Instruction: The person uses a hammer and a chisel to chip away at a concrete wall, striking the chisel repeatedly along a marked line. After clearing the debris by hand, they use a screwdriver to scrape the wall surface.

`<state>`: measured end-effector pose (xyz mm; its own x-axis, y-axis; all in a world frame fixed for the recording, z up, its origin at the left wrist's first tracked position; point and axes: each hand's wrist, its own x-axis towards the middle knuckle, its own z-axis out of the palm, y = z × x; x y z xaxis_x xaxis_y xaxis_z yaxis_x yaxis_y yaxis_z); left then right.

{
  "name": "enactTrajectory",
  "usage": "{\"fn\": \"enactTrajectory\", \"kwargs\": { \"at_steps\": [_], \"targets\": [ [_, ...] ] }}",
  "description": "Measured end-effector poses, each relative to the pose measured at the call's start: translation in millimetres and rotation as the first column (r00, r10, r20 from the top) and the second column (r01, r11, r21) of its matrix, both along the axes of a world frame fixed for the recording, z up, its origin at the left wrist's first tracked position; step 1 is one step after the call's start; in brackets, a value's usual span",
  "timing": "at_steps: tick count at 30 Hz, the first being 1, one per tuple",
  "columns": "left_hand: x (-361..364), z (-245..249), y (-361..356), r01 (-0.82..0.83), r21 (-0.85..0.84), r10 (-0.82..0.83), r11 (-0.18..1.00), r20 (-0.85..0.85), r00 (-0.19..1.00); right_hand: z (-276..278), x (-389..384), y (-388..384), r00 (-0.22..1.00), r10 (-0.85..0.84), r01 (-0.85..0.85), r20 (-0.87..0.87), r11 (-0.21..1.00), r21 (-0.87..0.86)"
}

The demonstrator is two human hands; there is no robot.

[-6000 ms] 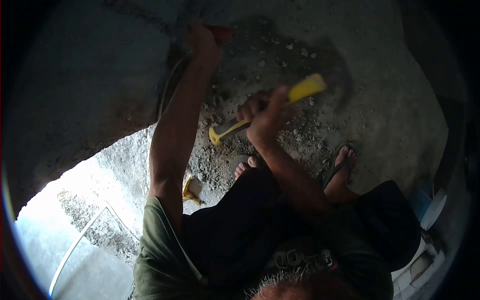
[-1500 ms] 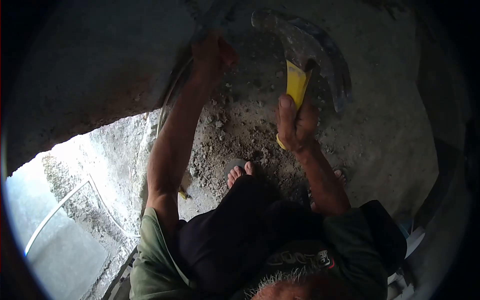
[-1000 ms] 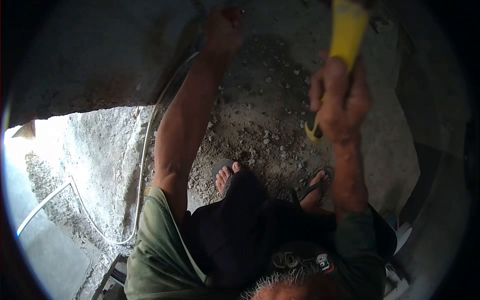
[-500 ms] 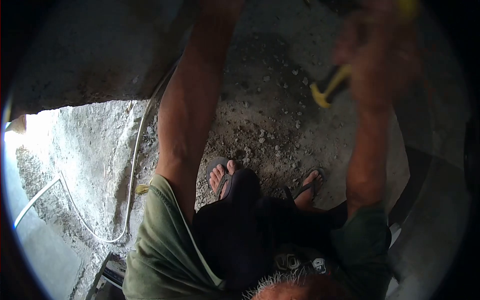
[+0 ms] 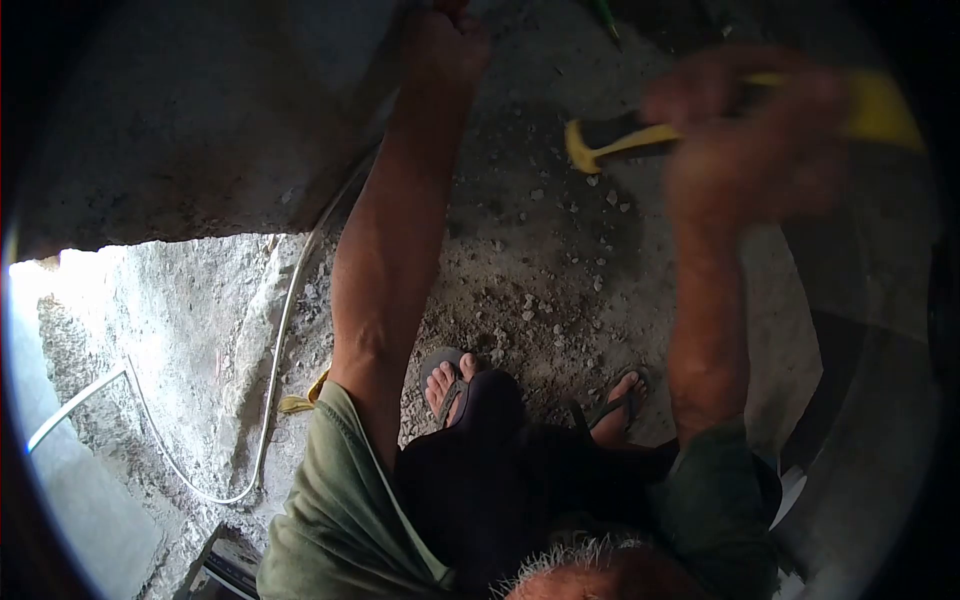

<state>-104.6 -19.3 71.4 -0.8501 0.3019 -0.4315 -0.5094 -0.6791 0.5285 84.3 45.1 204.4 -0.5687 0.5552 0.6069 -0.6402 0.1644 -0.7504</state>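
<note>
My right hand (image 5: 745, 150), blurred by motion, is closed around a yellow-and-black handled tool (image 5: 625, 138) that looks like a hammer. Its curved handle end sticks out to the left of the fist, and a blurred yellow part shows on the right. Near the top edge, my left hand (image 5: 447, 42) is closed beside the dark concrete surface (image 5: 200, 130). Something small and dark red shows at its fingers, but I cannot make out what it is.
Broken rubble (image 5: 530, 310) lies on the ground around my sandalled feet. A pale cable (image 5: 272, 385) loops down the rough bright wall (image 5: 180, 340) on the left. A green pointed object (image 5: 607, 20) is at the top. A yellow scrap (image 5: 300, 403) lies by my left sleeve.
My right hand and the yellow-and-black tool have shifted, with the handle end now further left and higher. More of my left hand shows as the whole view has moved slightly.
</note>
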Motion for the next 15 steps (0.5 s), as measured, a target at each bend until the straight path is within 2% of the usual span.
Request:
{"fn": "enactTrajectory", "kwargs": {
  "at_steps": [1, 3, 4, 5, 6, 7, 8, 9, 10, 12, 13, 14, 15],
  "targets": [
    [5, 3, -1, 0.002, 0.000, -0.002, 1.000, -0.001, 1.000, -41, -6, 14, 0.986, -0.128, 0.088, 0.105, 0.944, 0.317],
    [21, 19, -7, -0.005, -0.256, -0.061, 0.967, -0.248, 0.967, -61, -13, 32, 0.948, -0.283, 0.139, 0.148, 0.782, 0.607],
    [33, 31, -11, 0.005, -0.266, -0.073, 0.964, -0.244, 0.967, -60, -9, 35, 0.849, -0.369, -0.007, 0.379, 0.708, 0.706],
    [41, 44, -11, 0.041, -0.343, -0.106, 0.938, -0.172, 0.979, -57, -7, 38, 0.685, -0.468, -0.182, 0.559, 0.632, 0.753],
    [40, 53, -15, 0.058, -0.417, -0.114, 0.907, -0.110, 0.987, -49, -9, 37, 0.697, -0.459, -0.182, 0.551, 0.630, 0.755],
    [44, 45, -19, 0.070, -0.428, -0.119, 0.901, -0.090, 0.989, -39, 2, 32, 0.676, -0.390, -0.115, 0.625, 0.782, 0.612],
    [43, 37, -22, 0.018, -0.551, -0.223, 0.834, -0.307, 0.925, -27, 10, 29, 0.668, -0.314, -0.031, 0.675, 0.894, 0.446],
    [38, 32, -21, -0.073, -0.643, -0.343, 0.762, -0.497, 0.797, -8, 9, 20, 0.668, -0.312, -0.027, 0.675, 0.897, 0.441],
    [36, 24, -19, -0.064, -0.651, -0.352, 0.756, -0.486, 0.800, 12, 8, 4, 0.856, -0.172, 0.073, 0.488, 0.974, 0.215],
    [23, 17, -12, -0.065, -0.463, -0.162, 0.884, -0.434, 0.886, 1, -3, 12, 0.973, -0.086, 0.098, 0.217, 0.994, -0.046],
    [17, 12, -11, -0.062, -0.468, -0.168, 0.882, -0.433, 0.886, -39, -15, 40, 0.962, -0.239, 0.207, 0.131, 0.952, 0.225],
    [13, 7, -11, -0.023, -0.092, 0.002, 0.995, -0.227, 0.974, -56, -13, 40, 0.937, -0.293, 0.184, 0.191, 0.876, 0.447],
    [8, 2, -9, -0.082, 0.299, 0.073, 0.951, 0.042, 0.996, -73, -10, 41, 0.912, -0.354, 0.148, 0.205, 0.751, 0.643]
  ]
}}
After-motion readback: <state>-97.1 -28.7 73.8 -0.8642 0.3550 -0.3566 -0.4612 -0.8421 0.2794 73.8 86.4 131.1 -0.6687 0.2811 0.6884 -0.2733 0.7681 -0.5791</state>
